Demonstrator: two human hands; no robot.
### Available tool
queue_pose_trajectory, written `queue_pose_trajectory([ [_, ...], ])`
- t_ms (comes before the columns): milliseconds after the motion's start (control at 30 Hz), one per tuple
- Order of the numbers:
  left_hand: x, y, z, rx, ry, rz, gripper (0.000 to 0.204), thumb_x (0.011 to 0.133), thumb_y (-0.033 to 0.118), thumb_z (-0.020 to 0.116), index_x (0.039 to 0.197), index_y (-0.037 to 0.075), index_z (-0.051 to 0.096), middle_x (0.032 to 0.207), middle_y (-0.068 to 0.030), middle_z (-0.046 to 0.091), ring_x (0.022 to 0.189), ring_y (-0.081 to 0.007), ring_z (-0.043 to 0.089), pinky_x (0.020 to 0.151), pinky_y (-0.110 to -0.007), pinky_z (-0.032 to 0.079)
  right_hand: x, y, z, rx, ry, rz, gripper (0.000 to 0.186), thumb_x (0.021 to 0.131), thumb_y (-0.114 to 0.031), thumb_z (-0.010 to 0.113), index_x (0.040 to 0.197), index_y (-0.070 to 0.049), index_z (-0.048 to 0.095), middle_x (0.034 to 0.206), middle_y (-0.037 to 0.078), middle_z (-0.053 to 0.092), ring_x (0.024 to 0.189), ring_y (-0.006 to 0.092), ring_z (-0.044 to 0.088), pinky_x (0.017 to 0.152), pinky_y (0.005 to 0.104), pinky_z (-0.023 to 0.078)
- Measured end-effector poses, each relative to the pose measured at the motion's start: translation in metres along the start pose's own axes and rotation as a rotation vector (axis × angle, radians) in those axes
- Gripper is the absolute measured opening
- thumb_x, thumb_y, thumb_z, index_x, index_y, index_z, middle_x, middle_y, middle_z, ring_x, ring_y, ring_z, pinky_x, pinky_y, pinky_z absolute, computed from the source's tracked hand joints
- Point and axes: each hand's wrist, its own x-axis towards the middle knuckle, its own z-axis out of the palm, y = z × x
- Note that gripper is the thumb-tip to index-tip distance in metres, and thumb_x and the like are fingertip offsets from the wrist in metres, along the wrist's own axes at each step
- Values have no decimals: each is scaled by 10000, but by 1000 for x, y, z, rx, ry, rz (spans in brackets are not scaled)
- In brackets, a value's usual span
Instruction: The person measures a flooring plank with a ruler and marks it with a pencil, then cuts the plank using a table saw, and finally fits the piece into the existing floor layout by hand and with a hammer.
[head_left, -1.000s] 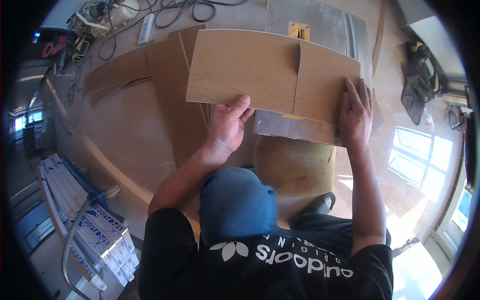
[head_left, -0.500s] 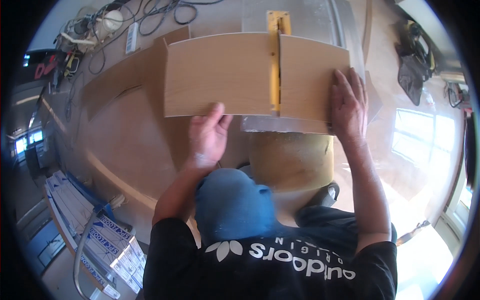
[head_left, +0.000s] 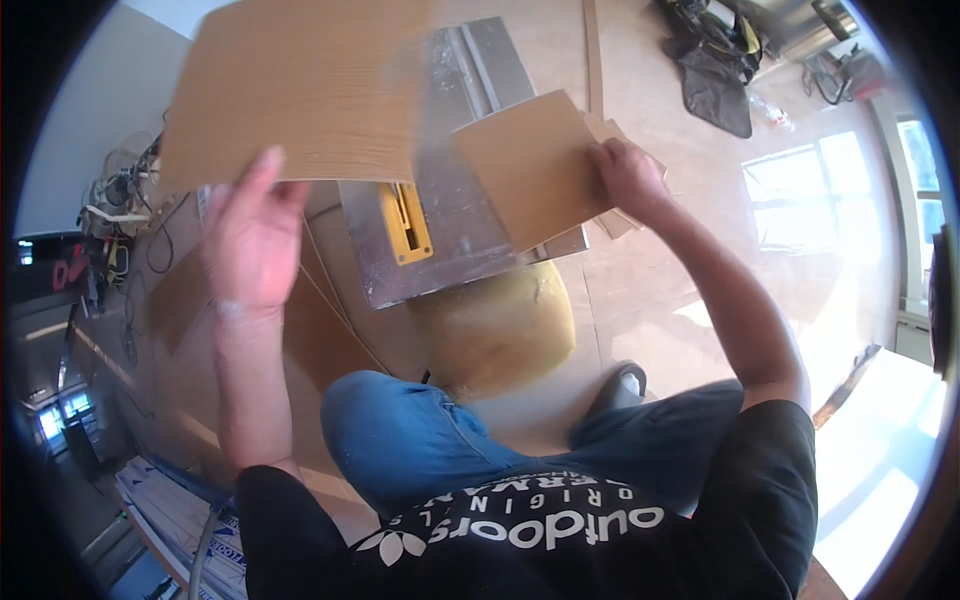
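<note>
My left hand (head_left: 255,235) grips the near edge of the longer wood-look floor plank piece (head_left: 300,90), which is raised and slightly blurred at the upper left. My right hand (head_left: 630,180) is closed on the right edge of the shorter plank piece (head_left: 530,165). That piece is tilted over the right part of the table saw's metal top (head_left: 455,245). A yellow slotted insert (head_left: 405,225) shows in the saw top, partly covered by the longer piece. A gap now separates the two pieces.
A yellow rounded base (head_left: 500,335) stands under the saw top, between my legs. Several offcuts (head_left: 620,225) lie to its right. A dark bag (head_left: 715,80) rests farther right. Cords and tools (head_left: 120,205) are at the left, above long boxes (head_left: 165,520) at the lower left.
The two plank pieces were side by side across the yellow insert. My left hand has lifted the longer one up and left; my right hand has drawn the shorter one aside and tilted it.
</note>
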Motion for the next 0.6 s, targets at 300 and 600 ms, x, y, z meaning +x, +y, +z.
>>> queue_pose_trajectory([
  [300, -13, -229, 225, 100, -68, -605, 156, 931, 68, 637, 1075, 61, 575, 1066, -59, 626, 909, -174, 614, 783, -361, 543, -95, 311, 24, 491, 467, 783, 486, 1017, -421, 355, 1077, 4, 584, 963, 251, 656, 736, 334, 670, 625, 434, 536],
  [600, -15, -410, 229, 172, 55, -806, 77, 1004, 143, 543, 1038, 74, 539, 944, -31, 600, 836, -145, 601, 720, -303, 549, -219, 379, 168, 586, 524, 1028, 529, 1032, -433, 355, 1076, 41, 587, 798, 201, 643, 596, 239, 640, 496, 382, 490],
])
